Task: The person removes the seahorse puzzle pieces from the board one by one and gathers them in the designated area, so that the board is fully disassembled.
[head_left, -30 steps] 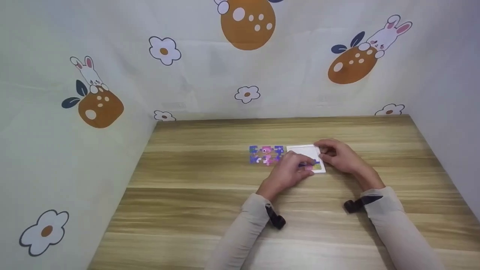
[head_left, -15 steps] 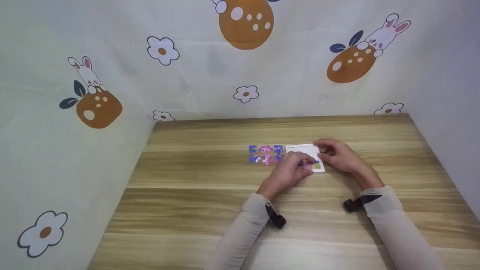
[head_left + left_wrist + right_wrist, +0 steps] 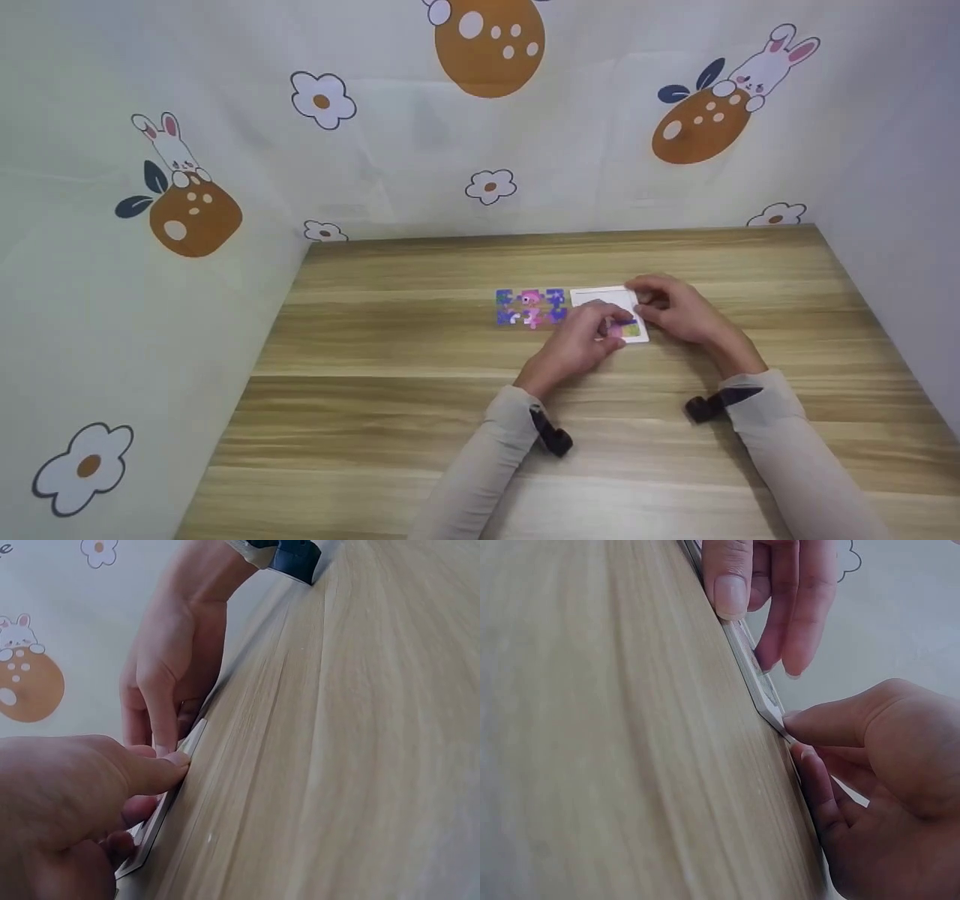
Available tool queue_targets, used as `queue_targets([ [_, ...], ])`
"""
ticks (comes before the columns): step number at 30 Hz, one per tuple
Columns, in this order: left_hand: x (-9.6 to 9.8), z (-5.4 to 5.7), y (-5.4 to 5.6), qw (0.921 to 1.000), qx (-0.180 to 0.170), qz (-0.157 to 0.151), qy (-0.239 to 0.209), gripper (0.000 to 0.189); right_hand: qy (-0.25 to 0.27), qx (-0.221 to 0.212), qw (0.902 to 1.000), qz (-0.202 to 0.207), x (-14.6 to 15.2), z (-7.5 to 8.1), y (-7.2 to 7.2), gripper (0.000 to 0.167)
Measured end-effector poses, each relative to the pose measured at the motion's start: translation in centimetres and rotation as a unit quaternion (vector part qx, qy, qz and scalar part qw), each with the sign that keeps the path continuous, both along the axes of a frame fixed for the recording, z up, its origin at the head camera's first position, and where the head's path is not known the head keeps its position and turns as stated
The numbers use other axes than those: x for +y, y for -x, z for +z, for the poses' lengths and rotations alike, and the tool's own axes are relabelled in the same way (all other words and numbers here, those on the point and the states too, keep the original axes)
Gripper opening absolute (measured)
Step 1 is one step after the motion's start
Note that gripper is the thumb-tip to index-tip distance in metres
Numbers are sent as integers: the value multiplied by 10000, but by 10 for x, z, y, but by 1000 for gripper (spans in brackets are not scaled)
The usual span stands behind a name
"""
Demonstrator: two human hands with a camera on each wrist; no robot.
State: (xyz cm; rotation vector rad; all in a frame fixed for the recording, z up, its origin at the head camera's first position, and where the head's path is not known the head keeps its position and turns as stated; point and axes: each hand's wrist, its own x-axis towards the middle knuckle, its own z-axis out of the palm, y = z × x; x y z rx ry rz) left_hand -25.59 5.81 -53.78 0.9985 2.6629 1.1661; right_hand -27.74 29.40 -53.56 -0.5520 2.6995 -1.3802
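Note:
A white puzzle tray [image 3: 600, 295] lies on the wooden table with several coloured puzzle pieces [image 3: 630, 331] in its front part, partly covered by fingers. My left hand [image 3: 576, 337] reaches over its front. In the right wrist view the left thumb [image 3: 730, 596] rests on the tray's outer rim while bent fingers reach down onto the pieces inside. My right hand [image 3: 679, 311] pinches the right edge between thumb and fingers, also plain in the right wrist view. Left of the tray are several loose puzzle pieces [image 3: 531, 298], blue and pink, in two rows.
The wood-grain table [image 3: 390, 420] ends against a pale printed cloth backdrop [image 3: 420, 150] at the back and sides. Black wrist cameras sit below the left cuff [image 3: 555, 440] and beside the right cuff [image 3: 765, 390].
The left fingers have shifted very slightly over the pieces, baring a little more of the pink and yellow-green ones. The right hand keeps its grip on the tray's edge.

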Motion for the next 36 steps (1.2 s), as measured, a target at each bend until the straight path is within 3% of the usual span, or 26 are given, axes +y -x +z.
queue_targets([
  [18, 3, 0, -2, 9994, -238, 50, -250, 38, -84, -78, 9999, -58, 0, 3, -2, 43],
  [29, 4, 0, 2, 9970, -559, 122, -516, 59, -4, -29, 10000, -11, 1, 0, 2, 42],
  [36, 3, -1, 2, 9977, -419, 212, -494, 53, -31, -39, 10000, -46, 0, 0, 1, 42],
])
